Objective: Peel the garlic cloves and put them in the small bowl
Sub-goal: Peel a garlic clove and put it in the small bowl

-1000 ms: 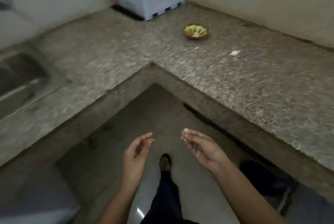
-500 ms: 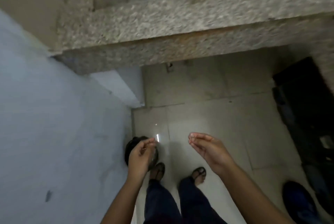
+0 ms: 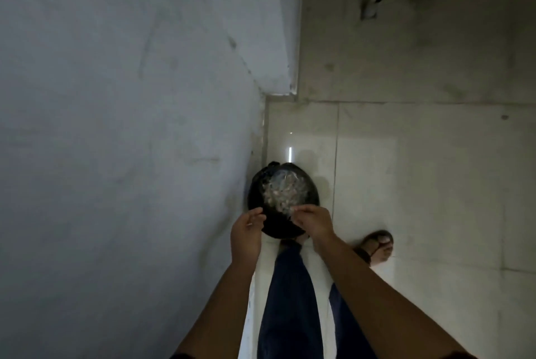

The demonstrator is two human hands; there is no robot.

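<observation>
1. Viewpoint change: a second ago the head camera faced the granite counter with the small bowl on it. It now looks straight down at the floor (image 3: 420, 184), and neither the counter nor the bowl is in view.
2. Hand position change: both hands were held apart in front of the body. They are now close together over the near rim of a black bin (image 3: 254, 193), which stands at 12 o'clock from the hands.
3. Left hand (image 3: 246, 232): at 7 o'clock of the bin, fingers loosely curved, thumb apart, nothing visible in it.
4. Right hand (image 3: 314, 224): at 5 o'clock of the bin, fingertips drawn together above the bin mouth. A second ago they pinched a small pale scrap. Whether it is between them now cannot be told, because it would blend with the bin contents.
5. Bin contents: pale scraps (image 3: 282, 192) lie inside the black liner, probably shed garlic skin.
6. Surroundings: a pale panel (image 3: 116, 126) fills the view at 9 o'clock. A sandalled foot (image 3: 378, 247) stands at 4 o'clock of the bin.
7. Task items: no garlic clove shows in either hand or on the floor. The small bowl is out of frame.
8. Task meaning: this reads as waste disposal, not a peeling step. The person likely must return to the counter before the next clove can be peeled and placed.
</observation>
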